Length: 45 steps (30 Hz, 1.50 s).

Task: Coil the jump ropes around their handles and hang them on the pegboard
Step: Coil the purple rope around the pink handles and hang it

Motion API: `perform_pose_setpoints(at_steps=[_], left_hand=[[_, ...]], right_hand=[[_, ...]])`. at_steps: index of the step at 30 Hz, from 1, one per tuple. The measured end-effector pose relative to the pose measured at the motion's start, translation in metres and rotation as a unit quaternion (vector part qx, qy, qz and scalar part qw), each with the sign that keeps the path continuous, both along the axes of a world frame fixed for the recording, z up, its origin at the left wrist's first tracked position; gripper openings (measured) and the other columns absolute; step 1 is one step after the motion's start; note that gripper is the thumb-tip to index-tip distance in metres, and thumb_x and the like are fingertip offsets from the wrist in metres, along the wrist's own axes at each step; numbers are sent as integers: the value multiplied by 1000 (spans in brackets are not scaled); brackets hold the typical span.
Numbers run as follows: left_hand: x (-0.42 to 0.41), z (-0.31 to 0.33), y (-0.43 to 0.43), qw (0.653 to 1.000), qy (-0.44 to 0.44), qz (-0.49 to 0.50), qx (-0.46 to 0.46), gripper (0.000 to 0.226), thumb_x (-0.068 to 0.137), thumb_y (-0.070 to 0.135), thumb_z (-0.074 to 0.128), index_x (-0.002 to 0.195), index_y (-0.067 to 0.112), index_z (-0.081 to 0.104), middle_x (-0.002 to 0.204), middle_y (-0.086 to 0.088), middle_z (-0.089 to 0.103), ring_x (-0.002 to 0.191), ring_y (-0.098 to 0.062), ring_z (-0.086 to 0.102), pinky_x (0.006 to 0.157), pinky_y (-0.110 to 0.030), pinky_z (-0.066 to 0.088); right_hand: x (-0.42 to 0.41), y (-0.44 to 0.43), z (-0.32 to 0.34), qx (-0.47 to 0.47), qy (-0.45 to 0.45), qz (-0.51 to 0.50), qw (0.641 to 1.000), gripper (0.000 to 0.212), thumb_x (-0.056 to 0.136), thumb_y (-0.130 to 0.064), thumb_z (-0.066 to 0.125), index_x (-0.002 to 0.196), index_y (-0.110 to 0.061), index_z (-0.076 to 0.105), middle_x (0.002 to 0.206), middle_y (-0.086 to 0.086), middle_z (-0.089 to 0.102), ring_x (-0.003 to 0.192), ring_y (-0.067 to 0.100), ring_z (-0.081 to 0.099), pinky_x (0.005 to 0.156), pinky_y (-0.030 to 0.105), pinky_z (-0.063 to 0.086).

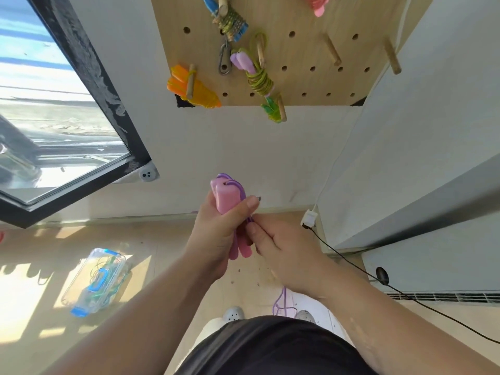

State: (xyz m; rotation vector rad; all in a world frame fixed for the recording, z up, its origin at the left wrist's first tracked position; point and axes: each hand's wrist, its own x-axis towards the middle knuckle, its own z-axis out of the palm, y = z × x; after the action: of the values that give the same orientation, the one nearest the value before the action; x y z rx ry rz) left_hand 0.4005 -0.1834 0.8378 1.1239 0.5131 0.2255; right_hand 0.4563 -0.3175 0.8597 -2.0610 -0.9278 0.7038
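Head view, looking down past both forearms toward the floor, with the pegboard (297, 85) on the far wall. The left hand (216, 234) is closed around the pink handles (227, 198) of a jump rope, held side by side and roughly upright in front of the body. The right hand (281, 247) pinches the purple cord (243, 193) just beside the handles, thumb and forefinger closed on it. A loop of the cord shows above the handle tops; the loose remainder (281, 301) hangs toward the floor between the feet, so the coil is judged barely begun.

The handles look like smooth, rigid moulded plastic, blocky with rounded ends, light enough for a one-hand grip. The cord appears thin, glossy and limp; it likely springs back and slips on the plastic unless kept taut, so the best hold is probably the handles at mid-length, with the winding hand near the wrap point.

The pegboard is pale wood with regular round holes and angled wooden pegs. Already hung on it are an orange rope bundle (194, 87), a green cord wound on lilac handles (254, 74), and a green-and-blue bundle (230, 23) above a metal clip (224, 59); two pegs (332, 51) at right stand bare. On the wood-look floor at left lies a clear plastic box (94, 280) with blue latches, holding more cord.
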Motion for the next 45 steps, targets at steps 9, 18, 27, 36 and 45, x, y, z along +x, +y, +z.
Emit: perform_pose_setpoints(at_steps=[9,18,27,36,45], left_hand=[[2,6,19,969,-61,197,-139,24,87,-4,61,96,15,50,62,-1,54,51,-19,51,58,-34,45],[-6,-9,22,955,-98,153,-233,27,94,-8,55,108,15,50,82,-8,57,75,-24,61,82,-42,54],[-5,-6,18,971,-67,126,-191,27,98,-5,52,112,17,48,70,-5,51,66,-24,59,84,-51,51],[-3,-4,-1,973,-58,112,-191,35,87,8,72,111,17,48,121,-14,73,119,-27,68,107,-47,45],[0,-31,-6,971,87,121,186,78,68,34,92,133,31,50,121,11,66,109,-9,65,99,-41,53]], right_hand=[[-17,20,-12,112,291,-187,932,16,106,-30,49,110,-15,54,65,1,60,55,12,42,56,26,36],[-17,24,-30,90,270,-179,942,16,101,-29,60,117,-29,60,61,-9,57,52,5,46,54,23,36],[-16,22,-29,37,161,-130,978,10,103,-32,54,113,-29,56,67,-9,60,62,8,55,60,29,42],[-17,10,-43,47,216,-115,968,23,107,-40,41,110,-26,60,70,-3,60,51,8,42,53,27,35],[19,-31,-40,-76,83,-108,988,24,107,-42,41,102,-24,56,70,-1,54,60,13,49,59,32,44]])
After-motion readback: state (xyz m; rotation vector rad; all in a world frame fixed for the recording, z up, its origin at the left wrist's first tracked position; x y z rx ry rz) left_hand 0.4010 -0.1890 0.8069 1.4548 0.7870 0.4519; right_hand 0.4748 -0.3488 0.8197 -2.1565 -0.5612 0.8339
